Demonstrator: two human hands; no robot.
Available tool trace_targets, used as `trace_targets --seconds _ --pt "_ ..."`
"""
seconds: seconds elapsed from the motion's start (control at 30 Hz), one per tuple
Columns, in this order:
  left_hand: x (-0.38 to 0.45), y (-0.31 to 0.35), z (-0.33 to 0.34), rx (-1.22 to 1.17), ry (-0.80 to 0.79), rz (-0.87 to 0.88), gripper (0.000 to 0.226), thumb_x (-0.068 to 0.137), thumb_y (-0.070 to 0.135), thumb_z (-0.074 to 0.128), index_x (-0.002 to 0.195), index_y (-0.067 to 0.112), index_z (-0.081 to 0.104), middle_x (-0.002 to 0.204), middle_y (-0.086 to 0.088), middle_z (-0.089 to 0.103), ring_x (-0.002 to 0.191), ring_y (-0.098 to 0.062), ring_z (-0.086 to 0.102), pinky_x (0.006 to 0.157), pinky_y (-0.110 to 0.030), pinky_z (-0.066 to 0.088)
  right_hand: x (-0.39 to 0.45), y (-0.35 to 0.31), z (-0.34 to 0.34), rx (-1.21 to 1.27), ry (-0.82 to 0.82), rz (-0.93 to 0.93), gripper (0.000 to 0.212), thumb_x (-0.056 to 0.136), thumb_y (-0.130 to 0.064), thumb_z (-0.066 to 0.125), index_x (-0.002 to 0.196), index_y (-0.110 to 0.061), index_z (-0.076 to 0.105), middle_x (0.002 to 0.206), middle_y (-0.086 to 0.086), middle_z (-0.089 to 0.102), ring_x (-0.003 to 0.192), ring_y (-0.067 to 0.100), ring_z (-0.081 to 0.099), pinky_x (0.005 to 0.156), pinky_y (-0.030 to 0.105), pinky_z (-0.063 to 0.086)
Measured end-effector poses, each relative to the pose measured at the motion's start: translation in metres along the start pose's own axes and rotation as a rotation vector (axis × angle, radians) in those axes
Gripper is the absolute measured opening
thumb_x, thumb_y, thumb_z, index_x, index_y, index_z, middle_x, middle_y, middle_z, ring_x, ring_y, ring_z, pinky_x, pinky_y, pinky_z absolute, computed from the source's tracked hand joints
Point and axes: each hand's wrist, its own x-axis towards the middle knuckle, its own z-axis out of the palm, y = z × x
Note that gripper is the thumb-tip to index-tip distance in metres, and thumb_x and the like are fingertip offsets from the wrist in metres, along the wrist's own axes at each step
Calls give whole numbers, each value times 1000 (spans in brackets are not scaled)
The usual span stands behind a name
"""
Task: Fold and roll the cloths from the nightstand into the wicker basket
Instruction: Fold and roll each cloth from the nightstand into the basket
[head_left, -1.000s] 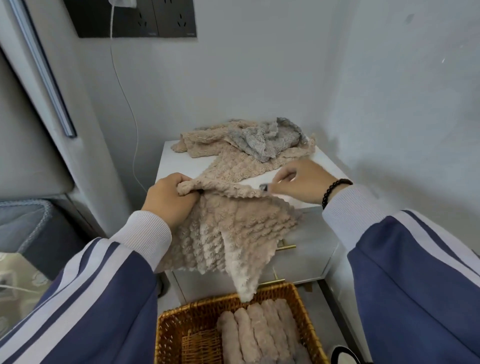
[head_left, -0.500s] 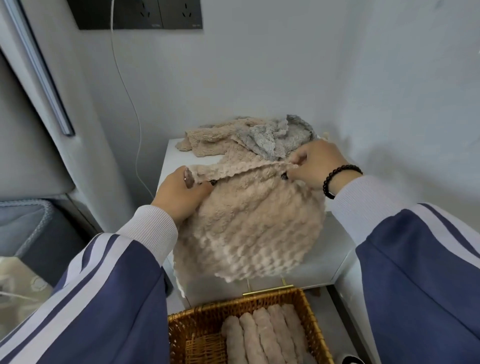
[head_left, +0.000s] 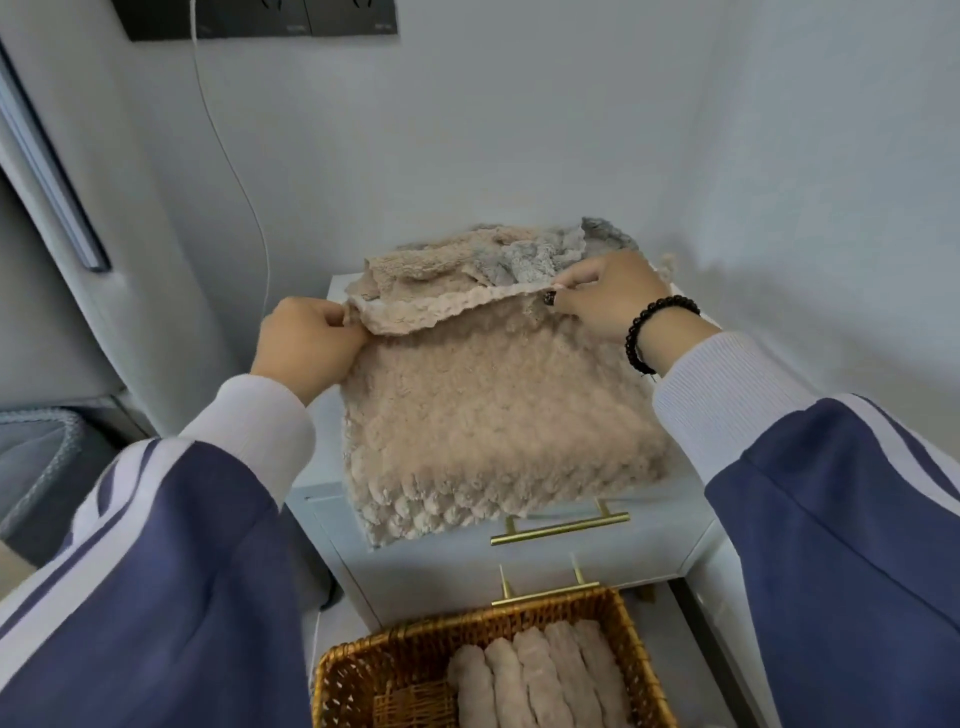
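A beige fluffy cloth (head_left: 493, 415) lies spread over the white nightstand (head_left: 597, 551), its near edge hanging over the front. My left hand (head_left: 306, 343) pinches its far left corner and my right hand (head_left: 608, 296) pinches its far right corner, the far edge lifted between them. Behind it sits a heap of beige and grey cloths (head_left: 498, 254). The wicker basket (head_left: 415, 670) stands on the floor below, with several rolled beige cloths (head_left: 540, 675) side by side in its right half.
White walls close in behind and to the right of the nightstand. A thin white cable (head_left: 234, 161) hangs from a dark socket panel (head_left: 260, 18). Gold drawer handles (head_left: 561, 527) stick out at the front. A grey padded bed edge (head_left: 41, 457) is at the left.
The cloth hung bunched in front of the nightstand; both hands have carried it up and forward, and it now lies spread flat on the top. The view has moved closer.
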Motion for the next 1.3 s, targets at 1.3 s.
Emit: trace_targets --seconds 1.3 --pt "-84 -5 -31 -960 -77 -553 37 99 40 47 112 7 56 110 -14 62 94 -32 64 79 -48 55 -117 24 11 560 -50 459 41 85 10 57 119 -12 59 101 7 58 62 16 55 66 26 56"
